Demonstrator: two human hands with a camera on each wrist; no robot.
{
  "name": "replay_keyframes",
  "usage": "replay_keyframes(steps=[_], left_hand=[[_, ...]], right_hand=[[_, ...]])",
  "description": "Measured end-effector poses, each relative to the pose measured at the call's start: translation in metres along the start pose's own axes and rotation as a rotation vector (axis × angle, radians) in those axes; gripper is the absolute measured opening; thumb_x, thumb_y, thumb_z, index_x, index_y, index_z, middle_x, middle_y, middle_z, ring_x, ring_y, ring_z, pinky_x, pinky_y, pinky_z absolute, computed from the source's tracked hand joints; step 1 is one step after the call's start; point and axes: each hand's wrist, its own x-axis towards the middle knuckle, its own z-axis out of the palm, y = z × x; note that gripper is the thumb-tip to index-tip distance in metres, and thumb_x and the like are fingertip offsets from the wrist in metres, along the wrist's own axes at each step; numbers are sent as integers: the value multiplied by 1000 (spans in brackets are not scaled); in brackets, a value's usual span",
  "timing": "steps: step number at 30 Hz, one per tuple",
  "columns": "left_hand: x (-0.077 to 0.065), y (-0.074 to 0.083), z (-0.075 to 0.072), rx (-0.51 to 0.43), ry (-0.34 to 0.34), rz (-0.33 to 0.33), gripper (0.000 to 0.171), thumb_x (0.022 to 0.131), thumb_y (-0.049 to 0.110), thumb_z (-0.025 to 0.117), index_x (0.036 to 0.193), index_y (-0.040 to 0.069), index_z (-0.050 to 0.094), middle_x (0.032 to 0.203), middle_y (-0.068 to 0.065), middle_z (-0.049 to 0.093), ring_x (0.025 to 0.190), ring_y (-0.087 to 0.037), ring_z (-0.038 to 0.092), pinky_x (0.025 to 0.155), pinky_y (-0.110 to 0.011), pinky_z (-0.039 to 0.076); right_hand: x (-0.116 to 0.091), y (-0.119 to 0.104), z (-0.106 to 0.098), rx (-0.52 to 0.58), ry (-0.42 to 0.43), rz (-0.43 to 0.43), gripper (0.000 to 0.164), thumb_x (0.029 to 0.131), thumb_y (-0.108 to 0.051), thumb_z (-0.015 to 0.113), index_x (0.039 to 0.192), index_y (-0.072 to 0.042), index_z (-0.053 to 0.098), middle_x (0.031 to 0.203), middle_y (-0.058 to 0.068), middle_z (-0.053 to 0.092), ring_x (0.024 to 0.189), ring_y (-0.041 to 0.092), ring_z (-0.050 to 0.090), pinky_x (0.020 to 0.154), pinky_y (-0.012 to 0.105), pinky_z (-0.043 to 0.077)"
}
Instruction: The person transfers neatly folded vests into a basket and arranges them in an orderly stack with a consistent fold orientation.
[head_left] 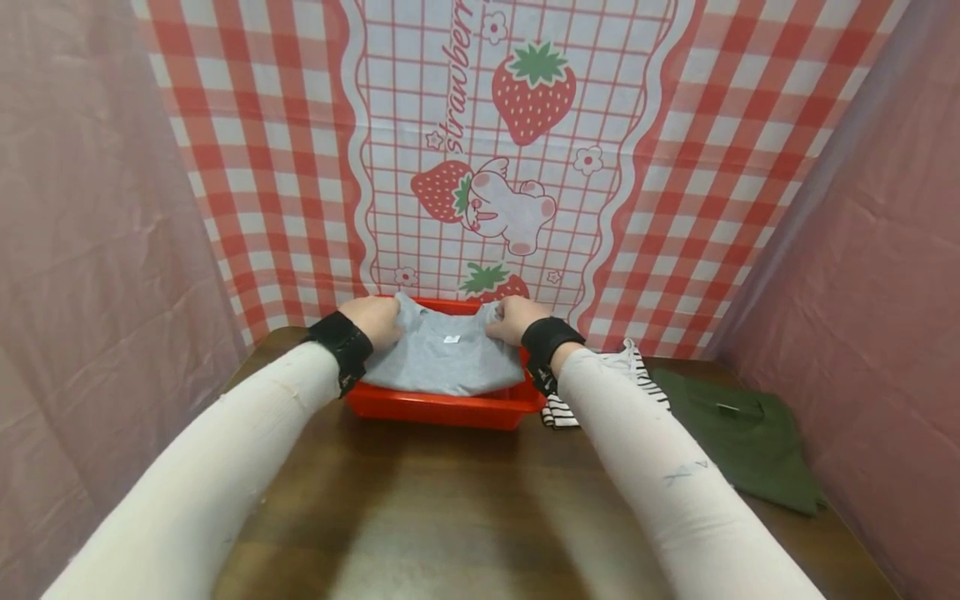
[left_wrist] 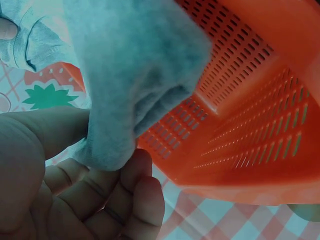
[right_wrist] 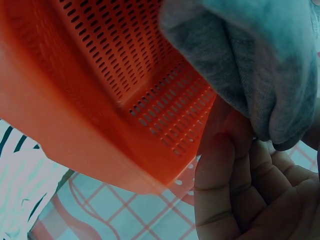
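A light grey T-shirt (head_left: 448, 358), its neckline and white label facing up, hangs between my hands over a red-orange plastic basket (head_left: 438, 410). My left hand (head_left: 377, 322) pinches one shoulder of the shirt between thumb and fingers. The opposite shoulder is pinched by my right hand (head_left: 519, 318). In the left wrist view the grey cloth (left_wrist: 140, 65) droops in folds from the thumb and fingers, beside the basket's slotted wall. From the right wrist, the shirt's folded edge (right_wrist: 245, 70) shows above the curled fingers. The shirt hides most of the basket's inside.
Right of the basket lies a black-and-white striped garment (head_left: 558, 412), partly behind my right arm. Farther right is a folded dark green garment (head_left: 738, 433). A strawberry-print checked cloth (head_left: 480, 125) hangs behind the wooden table (head_left: 427, 508), with pink curtains (head_left: 97, 250) at both sides.
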Motion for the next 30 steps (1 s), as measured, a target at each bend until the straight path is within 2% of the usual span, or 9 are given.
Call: replay_keyframes(steps=[5, 9, 13, 17, 18, 22, 24, 25, 30], left_hand=[[3, 2, 4, 1, -26, -15, 36, 106, 21, 67, 130, -5, 71, 125, -22, 75, 109, -38, 72, 102, -56, 54], [6, 6, 8, 3, -43, -12, 30, 105, 20, 68, 124, -4, 73, 117, -19, 76, 101, -33, 70, 98, -53, 55], [9, 11, 10, 3, -64, -25, 28, 106, 20, 69, 123, -3, 73, 108, -15, 73, 94, -30, 66, 92, -49, 54], [6, 14, 8, -1, -77, -38, 29, 106, 19, 68, 125, -3, 72, 108, -14, 72, 94, -30, 64, 91, -47, 53], [4, 14, 7, -1, -78, -37, 30, 106, 19, 68, 126, -3, 72, 110, -15, 73, 95, -30, 64, 92, -47, 53], [2, 13, 6, -7, -92, -37, 33, 107, 19, 67, 129, -5, 70, 117, -17, 74, 98, -31, 65, 96, -48, 54], [3, 12, 7, -8, -107, -48, 34, 107, 19, 67, 131, -4, 70, 119, -17, 74, 100, -31, 65, 99, -48, 54], [5, 12, 8, -9, -118, -56, 34, 107, 20, 67, 132, -4, 69, 120, -17, 73, 101, -31, 65, 100, -48, 54], [10, 12, 13, -2, -152, -81, 38, 107, 21, 69, 137, -2, 69, 123, -17, 73, 103, -31, 65, 105, -50, 53]], right_hand=[[6, 6, 7, -14, -5, 36, 42, 98, -36, 75, 77, -15, 46, 68, 1, 37, 58, 20, 43, 58, 39, 38], [36, 35, 26, -33, -7, 39, 45, 94, -38, 75, 68, -16, 44, 61, -1, 35, 50, 18, 35, 51, 37, 32], [53, 55, 36, 30, -38, -3, 52, 90, -46, 80, 65, -20, 43, 59, -4, 34, 48, 16, 30, 48, 35, 26], [51, 53, 39, 34, -40, -6, 52, 92, -46, 80, 65, -21, 43, 59, -6, 35, 49, 14, 33, 49, 33, 30], [38, 43, 33, 25, -35, -9, 52, 94, -44, 79, 66, -20, 43, 59, -5, 35, 49, 15, 33, 49, 34, 30], [28, 30, 30, -10, -33, 13, 51, 95, -43, 79, 67, -20, 44, 61, -4, 37, 51, 14, 38, 52, 33, 35], [30, 28, 30, -14, -54, 31, 49, 95, -40, 79, 65, -19, 46, 60, -3, 39, 50, 16, 40, 52, 34, 35], [45, 38, 37, -10, -64, 38, 49, 94, -42, 80, 64, -20, 47, 59, -4, 40, 50, 16, 41, 51, 34, 36], [62, 52, 49, 25, -88, -7, 49, 90, -40, 81, 62, -18, 47, 57, -3, 40, 47, 18, 42, 48, 34, 34]])
